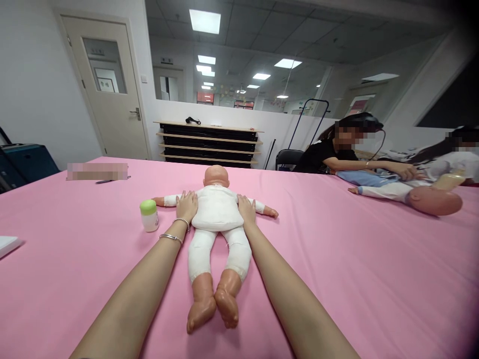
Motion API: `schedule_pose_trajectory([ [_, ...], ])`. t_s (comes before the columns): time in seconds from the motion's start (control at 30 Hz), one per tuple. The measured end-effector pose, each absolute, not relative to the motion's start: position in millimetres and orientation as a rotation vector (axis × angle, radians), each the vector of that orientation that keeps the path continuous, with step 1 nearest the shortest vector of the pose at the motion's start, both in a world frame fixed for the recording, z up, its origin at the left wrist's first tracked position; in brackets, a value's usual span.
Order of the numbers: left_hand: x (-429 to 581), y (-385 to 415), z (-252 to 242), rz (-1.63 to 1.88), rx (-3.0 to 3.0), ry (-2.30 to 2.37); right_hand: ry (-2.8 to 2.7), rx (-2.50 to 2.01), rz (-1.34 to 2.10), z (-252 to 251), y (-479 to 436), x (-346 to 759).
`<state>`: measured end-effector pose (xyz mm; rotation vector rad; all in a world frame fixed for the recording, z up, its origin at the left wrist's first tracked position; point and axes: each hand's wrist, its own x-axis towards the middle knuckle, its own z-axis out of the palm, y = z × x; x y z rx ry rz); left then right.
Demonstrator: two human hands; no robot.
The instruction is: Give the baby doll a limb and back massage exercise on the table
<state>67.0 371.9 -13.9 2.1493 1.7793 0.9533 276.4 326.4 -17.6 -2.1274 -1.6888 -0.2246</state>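
A baby doll with a white cloth body lies on the pink-covered table, its head away from me and its feet toward me. Its arms are spread out to both sides. My left hand rests against the doll's left-hand side in view, fingers stretched over the upper arm near the shoulder. On the opposite side my right hand lies flat in the same way, by the other shoulder. Both hands touch the doll without gripping it. Left of my left hand stands a small clear bottle with a green lid.
At the right, a person in a black top handles another doll, with another person beyond. A dark pen lies at the far left, and a white object sits at the left edge. Black shelving stands behind the table.
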Motion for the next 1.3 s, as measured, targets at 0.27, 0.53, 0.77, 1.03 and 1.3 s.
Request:
schedule_pose_trajectory([
  [0.27, 66, 376, -14, 1.259, 2.121, 1.564, -1.923, -2.011, -0.293, -21, 331, 281],
  [0.53, 66, 369, -14, 1.205, 2.008, 2.0, -1.404, -2.32, -0.364, -15, 323, 278],
  [0.77, 68, 369, -11, 1.077, 2.201, 1.846, -1.821, -2.13, -0.338, -12, 321, 274],
  [1.03, 63, 368, -19, 1.108, 2.022, 2.04, -1.485, -2.331, -0.319, -14, 321, 276],
  [1.3, 65, 372, -12, 1.246, 2.067, 1.879, -1.764, -2.209, -0.327, -9, 321, 273],
])
